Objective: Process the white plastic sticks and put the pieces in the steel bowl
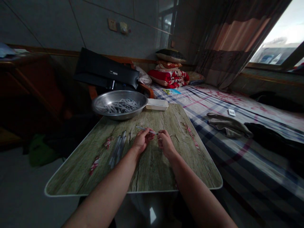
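Both my hands meet over the middle of a small wood-patterned table [152,171]. My left hand [142,140] is closed on a thin pale stick-like piece [143,129] that juts out to the far left of its fingers. My right hand [164,142] is curled, its fingertips pinching at the near end of that same piece. Several similar thin pieces [118,148] lie in a row on the table to the left of my left hand. A metal bowl [119,103] at the table's far edge holds a heap of more such pieces.
A white shallow tray [157,104] sits beside the bowl. A bed with a checked sheet [220,104] runs along the right, with folded blankets [169,76], cloths and dark clothing on it. A black monitor [105,70] leans behind the bowl. Floor lies to the left.
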